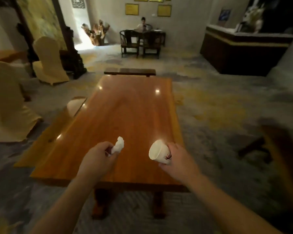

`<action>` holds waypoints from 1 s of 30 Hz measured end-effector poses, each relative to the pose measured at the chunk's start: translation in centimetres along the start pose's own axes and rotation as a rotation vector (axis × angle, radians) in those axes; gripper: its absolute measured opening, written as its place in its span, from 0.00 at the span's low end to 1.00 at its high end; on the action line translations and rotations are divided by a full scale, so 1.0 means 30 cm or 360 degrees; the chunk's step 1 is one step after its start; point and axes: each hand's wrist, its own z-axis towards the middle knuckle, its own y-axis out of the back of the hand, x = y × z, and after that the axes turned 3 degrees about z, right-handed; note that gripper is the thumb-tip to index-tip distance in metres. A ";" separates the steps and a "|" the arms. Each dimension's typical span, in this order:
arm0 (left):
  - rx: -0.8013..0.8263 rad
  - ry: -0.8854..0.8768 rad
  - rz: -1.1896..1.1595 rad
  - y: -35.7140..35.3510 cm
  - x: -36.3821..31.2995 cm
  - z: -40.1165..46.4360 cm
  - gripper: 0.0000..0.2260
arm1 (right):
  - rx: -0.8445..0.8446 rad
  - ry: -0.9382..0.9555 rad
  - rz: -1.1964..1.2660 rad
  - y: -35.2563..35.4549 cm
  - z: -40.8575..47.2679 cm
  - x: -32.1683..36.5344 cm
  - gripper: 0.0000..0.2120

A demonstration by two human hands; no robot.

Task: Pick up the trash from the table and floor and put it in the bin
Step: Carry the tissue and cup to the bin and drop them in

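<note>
Nearest, the left hand (98, 154) is pinching a crumpled white tissue (118, 146) between thumb and fingers; it is probably soft and near weightless, so any fold serves. Beside it, the right hand (178, 157) is wrapping a paper cup (159, 152) by its base, mouth tilted leftward; likely light and crushable. Both are hovering over the wooden table (128, 115), and no bin is showing.

The table (125, 119) stands in the middle. A bench (52, 132) lies along its left side and another bench (129, 71) at its far end. Covered chairs (47, 61) stand further left of the table. A counter (243, 53) is behind the table, to the right.
</note>
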 end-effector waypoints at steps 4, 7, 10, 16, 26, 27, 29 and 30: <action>0.0075 -0.0333 -0.0001 -0.180 -0.340 0.100 0.05 | -0.0208 -0.0245 0.0021 0.258 -0.062 -0.267 0.28; 0.0144 -0.0621 0.0001 -0.279 -0.545 0.162 0.05 | -0.0351 -0.0387 0.0046 0.405 -0.102 -0.412 0.26; 0.0232 -0.0822 -0.0028 -0.373 -0.718 0.224 0.04 | -0.0453 -0.0530 0.0026 0.510 -0.129 -0.535 0.28; 0.0305 -0.1041 -0.0188 -0.576 -1.017 0.365 0.03 | -0.0538 -0.0748 -0.0043 0.675 -0.135 -0.740 0.29; 0.0510 -0.1190 -0.0340 -0.870 -1.401 0.576 0.04 | -0.0738 -0.0967 -0.0111 0.828 -0.039 -1.062 0.29; 0.0516 -0.1194 -0.0331 -0.901 -1.430 0.592 0.04 | -0.0739 -0.0966 -0.0107 0.832 -0.026 -1.098 0.29; 0.0524 -0.1199 -0.0291 -0.958 -1.483 0.619 0.04 | -0.0728 -0.0969 -0.0099 0.842 0.006 -1.176 0.30; 0.0528 -0.1187 -0.0271 -0.992 -1.510 0.636 0.03 | -0.0716 -0.0970 -0.0086 0.850 0.025 -1.226 0.30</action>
